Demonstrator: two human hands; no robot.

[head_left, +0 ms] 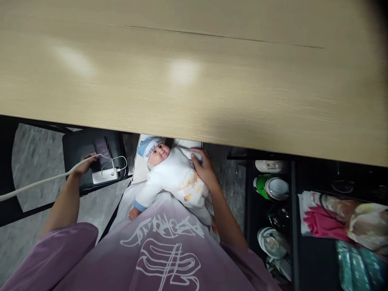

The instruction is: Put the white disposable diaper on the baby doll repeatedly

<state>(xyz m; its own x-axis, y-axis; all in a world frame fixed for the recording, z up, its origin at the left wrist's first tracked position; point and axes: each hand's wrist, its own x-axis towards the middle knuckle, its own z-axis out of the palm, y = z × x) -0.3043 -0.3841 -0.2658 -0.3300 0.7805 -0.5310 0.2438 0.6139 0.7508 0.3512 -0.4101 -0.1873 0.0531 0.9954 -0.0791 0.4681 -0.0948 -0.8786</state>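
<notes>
A baby doll [172, 167] in a white top, a printed diaper and a blue-and-white cap lies face up across my lap. My right hand [203, 165] is closed around the doll's side and arm, thumb on its front. Off to the left, my left hand [86, 163] reaches over a black chair seat [74, 141]. Its fingers are closed at the lower left edge of a phone [101, 148], whose screen is blurred out. A thick white cable [45, 182] crosses this hand and partly covers the fingers. Beside the phone lies a white power strip [104, 175] with a thin cord.
A wide wooden tabletop [182, 97] spans the space above my lap, its front edge close to the doll's head. To the right, a dark shelf unit [293, 222] holds several cups or containers, a pink cloth [325, 222] and a teal plastic package [360, 262].
</notes>
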